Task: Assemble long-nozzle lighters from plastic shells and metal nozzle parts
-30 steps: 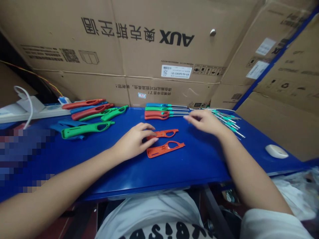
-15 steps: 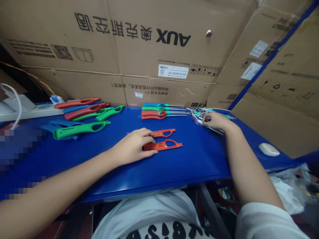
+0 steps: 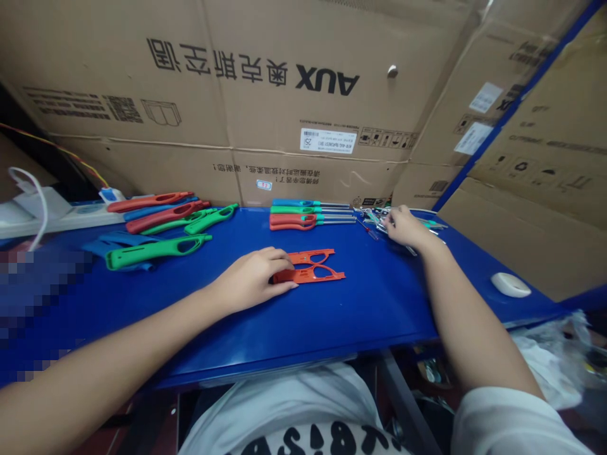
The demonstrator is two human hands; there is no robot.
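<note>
Two orange lighter casing halves (image 3: 322,273) lie side by side on the blue table, their narrow ends pointing right. My left hand (image 3: 253,278) is curled over their left ends, thumb along the near edge of the closer half, which it grips. Over to the right, my right hand (image 3: 403,227) reaches into a loose heap of metal lighter tubes (image 3: 431,224) with teal parts and thin wires. Its fingers are pinched together in the heap; what they hold is hidden. A small red-tipped piece (image 3: 370,231) lies just left of those fingers.
Assembled lighters (image 3: 291,221) in blue, green and red lie in a row behind my left hand. Several coloured casings (image 3: 159,249) are piled at the left, near a white power strip (image 3: 61,218). A white oval object (image 3: 511,284) sits at right. Cardboard (image 3: 265,114) walls the back.
My right hand has shifted slightly up and left within the heap, and some tubes there have moved. The two casing halves have come closer together under my left hand.
</note>
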